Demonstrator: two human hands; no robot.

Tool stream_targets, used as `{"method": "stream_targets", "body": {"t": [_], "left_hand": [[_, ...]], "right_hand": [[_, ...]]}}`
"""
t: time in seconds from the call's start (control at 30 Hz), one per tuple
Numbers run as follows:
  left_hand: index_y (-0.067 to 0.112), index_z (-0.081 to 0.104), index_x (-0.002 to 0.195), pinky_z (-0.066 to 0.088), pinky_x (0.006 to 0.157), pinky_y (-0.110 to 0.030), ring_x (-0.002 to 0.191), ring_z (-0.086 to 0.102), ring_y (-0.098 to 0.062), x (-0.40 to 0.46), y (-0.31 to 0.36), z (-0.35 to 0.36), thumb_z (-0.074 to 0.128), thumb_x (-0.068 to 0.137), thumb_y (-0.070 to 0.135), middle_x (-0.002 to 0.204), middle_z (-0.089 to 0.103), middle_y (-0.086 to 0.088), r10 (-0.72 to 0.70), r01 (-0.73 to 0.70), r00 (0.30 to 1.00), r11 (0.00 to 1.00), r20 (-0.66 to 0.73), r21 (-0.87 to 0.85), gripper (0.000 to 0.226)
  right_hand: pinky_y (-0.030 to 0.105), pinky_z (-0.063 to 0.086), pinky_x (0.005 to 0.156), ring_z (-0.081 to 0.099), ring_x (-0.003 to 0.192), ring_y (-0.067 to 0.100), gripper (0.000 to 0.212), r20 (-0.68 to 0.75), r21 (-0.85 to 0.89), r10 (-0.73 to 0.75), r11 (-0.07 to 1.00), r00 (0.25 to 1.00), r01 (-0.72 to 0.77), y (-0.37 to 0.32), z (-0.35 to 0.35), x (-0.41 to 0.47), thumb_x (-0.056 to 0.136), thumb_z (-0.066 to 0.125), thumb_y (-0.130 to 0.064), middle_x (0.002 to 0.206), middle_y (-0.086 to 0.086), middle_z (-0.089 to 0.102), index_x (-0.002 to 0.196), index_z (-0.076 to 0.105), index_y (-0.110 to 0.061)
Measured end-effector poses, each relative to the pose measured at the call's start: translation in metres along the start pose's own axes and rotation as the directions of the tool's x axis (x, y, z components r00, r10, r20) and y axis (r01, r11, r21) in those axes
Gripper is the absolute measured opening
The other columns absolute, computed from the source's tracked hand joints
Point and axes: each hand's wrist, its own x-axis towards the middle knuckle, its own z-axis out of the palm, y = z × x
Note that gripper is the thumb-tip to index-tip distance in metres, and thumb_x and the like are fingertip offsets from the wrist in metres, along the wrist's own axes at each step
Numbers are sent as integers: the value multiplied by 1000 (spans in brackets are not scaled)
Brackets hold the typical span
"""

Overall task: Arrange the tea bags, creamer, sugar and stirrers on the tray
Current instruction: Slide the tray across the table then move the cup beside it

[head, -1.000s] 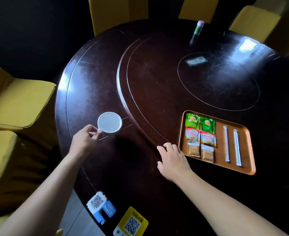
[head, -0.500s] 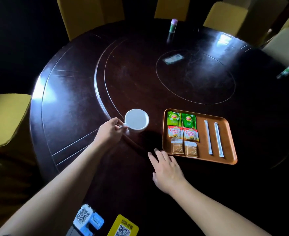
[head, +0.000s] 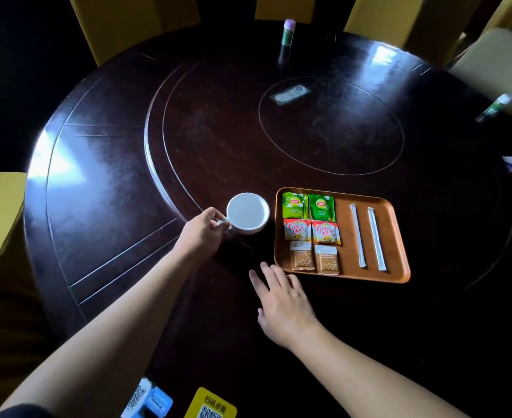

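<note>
Nearest the viewer, two bare forearms reach forward over a dark round table point(head: 104, 182). The right hand point(head: 282, 303) lies flat and empty, fingers spread and pointing toward the near left corner of an orange tray point(head: 399, 236), close to it but not touching.

A little farther out, the left hand point(head: 203, 232) is closed around the handle of a white cup point(head: 248, 213), which stands upright just beside the tray's left edge. Whether the cup rests on the table or is slightly lifted cannot be told.

On the tray, the left half holds three neat rows of two packets: brown sugar packets point(head: 314, 257) nearest, red and white creamer packets point(head: 312, 231) in the middle, green tea bags point(head: 308, 205) farthest. To their right lie two wrapped stirrers point(head: 367, 237), parallel and slightly apart.

The arrangement looks complete, so the step in hand appears to be setting the cup beside it. To do that well, it should go down gently and level, clear of the tray's rim so nothing is nudged, with the free hand ready to steady the tray.

Beyond, a small bottle point(head: 288, 31) stands at the table's far edge, with yellow chairs point(head: 134, 22) around it.
</note>
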Motion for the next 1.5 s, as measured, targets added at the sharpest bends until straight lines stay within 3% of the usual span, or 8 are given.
{"method": "stream_targets", "body": {"t": [0.13,0.27,0.4,0.5,0.73,1.13,1.37,1.5], "left_hand": [[26,58,97,52,77,-35,83,65,-20,-2,-4,1,63,85,36,88,66,4,32,-32,999,993,8,111,16],[21,47,130,47,99,-44,113,54,-26,-3,1,1,69,68,49,121,54,-6,92,-83,995,982,-41,171,71],[27,43,133,44,100,-50,123,41,-26,-7,26,6,63,52,81,128,47,-3,122,-115,992,961,-12,250,99],[26,41,134,44,97,-51,124,40,-26,-5,39,16,70,51,81,128,45,-4,103,-88,994,953,-38,290,104],[19,39,138,45,94,-53,120,45,-32,4,42,29,85,58,56,130,47,-11,184,-151,978,948,-96,280,100],[19,44,134,47,97,-49,119,53,-28,14,30,27,84,57,59,131,54,-6,298,-275,951,936,-80,219,96],[14,42,139,43,103,-46,123,49,-31,2,16,27,85,64,42,135,52,-12,332,-313,940,929,-73,197,91],[20,42,138,45,102,-41,121,51,-24,-33,1,23,82,69,36,135,49,-8,301,-280,949,942,-97,183,81]], "right_hand": [[49,19,118,8,150,30,80,-6,6,-1,1000,1000,1,0,1,1,92,55,-30,163,14,11,156,9,-19],[50,17,118,6,150,33,81,17,-26,9,1000,1000,-9,0,3,2,93,53,-33,164,16,7,156,5,-18],[54,24,115,14,149,35,81,21,-29,26,999,999,-25,-2,4,1,92,55,-33,163,16,13,156,9,-18],[53,32,111,24,146,35,80,5,-17,40,999,999,-40,-3,6,1,87,59,-33,161,16,23,154,19,-17],[53,27,114,21,148,34,79,-5,20,29,999,1000,-29,-1,6,0,89,57,-33,162,14,19,155,15,-18],[52,15,118,6,150,32,78,46,-10,47,999,998,-46,-4,4,2,96,48,-33,164,14,5,156,1,-19],[49,12,120,3,151,30,79,42,24,52,998,998,-53,-3,2,-1,94,52,-34,165,12,3,156,5,-20],[45,7,122,2,151,26,72,41,121,37,992,998,-42,3,-2,-15,93,53,-31,165,8,7,155,16,-21]]}}
